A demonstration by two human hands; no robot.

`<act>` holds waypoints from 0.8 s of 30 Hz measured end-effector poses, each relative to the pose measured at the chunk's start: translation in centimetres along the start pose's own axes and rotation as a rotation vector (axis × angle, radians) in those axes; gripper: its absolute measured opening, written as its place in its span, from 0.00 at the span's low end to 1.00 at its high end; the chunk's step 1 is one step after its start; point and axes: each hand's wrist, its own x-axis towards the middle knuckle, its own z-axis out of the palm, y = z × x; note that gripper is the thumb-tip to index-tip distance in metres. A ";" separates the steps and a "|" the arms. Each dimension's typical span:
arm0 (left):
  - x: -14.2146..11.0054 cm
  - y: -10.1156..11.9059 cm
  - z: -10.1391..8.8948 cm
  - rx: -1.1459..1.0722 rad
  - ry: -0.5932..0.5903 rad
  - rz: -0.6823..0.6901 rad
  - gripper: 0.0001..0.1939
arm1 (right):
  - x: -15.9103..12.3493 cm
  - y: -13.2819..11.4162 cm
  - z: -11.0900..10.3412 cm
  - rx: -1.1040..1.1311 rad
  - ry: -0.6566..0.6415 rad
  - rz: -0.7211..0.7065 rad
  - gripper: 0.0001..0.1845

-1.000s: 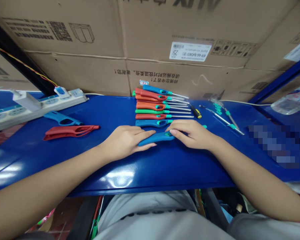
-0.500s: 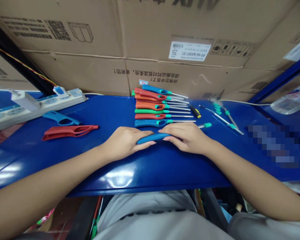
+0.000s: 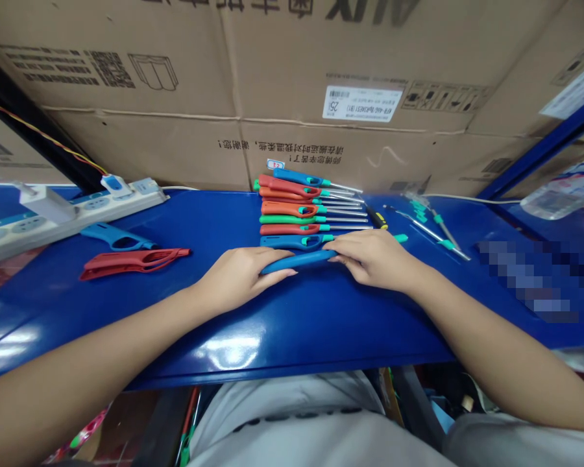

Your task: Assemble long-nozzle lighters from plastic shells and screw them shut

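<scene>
Both hands hold a blue lighter handle point(image 3: 299, 261) level, just above the blue table. My left hand point(image 3: 236, 275) pinches its left end, thumb below and fingers above. The fingers of my right hand point(image 3: 370, 256) close on its right end. A small teal piece point(image 3: 400, 239) shows past the right knuckles; whether it joins the handle is hidden. Right behind the hands lies a stack of long-nosed lighters point(image 3: 292, 209) in blue, red, orange and green, their metal tubes pointing right. A screwdriver point(image 3: 380, 220) with a black and yellow grip lies by the tube ends.
At left lie a blue handle shell point(image 3: 119, 237) and a red one point(image 3: 133, 261), beside a white power strip point(image 3: 97, 206). Metal tubes with teal ends point(image 3: 431, 232) lie at right, near a plastic bottle point(image 3: 562, 194). A large cardboard box point(image 3: 282, 84) stands behind the table.
My right hand has shifted slightly outward along the blue handle, so more of it shows between the hands. The handle sits a little higher in view. My left hand keeps its grip.
</scene>
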 end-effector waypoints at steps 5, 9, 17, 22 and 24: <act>-0.2 0.5 0.2 0.091 0.016 0.032 0.19 | 0.3 -2.0 0.4 -0.084 -0.014 -0.047 0.14; -0.4 1.4 0.1 0.162 -0.053 0.051 0.17 | 0.7 -3.5 1.4 -0.076 -0.111 -0.026 0.16; -0.3 1.5 -0.1 0.172 -0.083 0.029 0.15 | 1.0 -2.8 1.0 0.019 -0.145 0.033 0.14; -0.3 1.5 -0.2 0.146 -0.061 0.027 0.15 | 0.7 -2.3 1.2 -0.062 -0.096 0.008 0.14; -0.3 1.5 -0.2 0.153 -0.067 0.018 0.15 | 0.6 -2.4 1.5 -0.107 -0.071 -0.014 0.16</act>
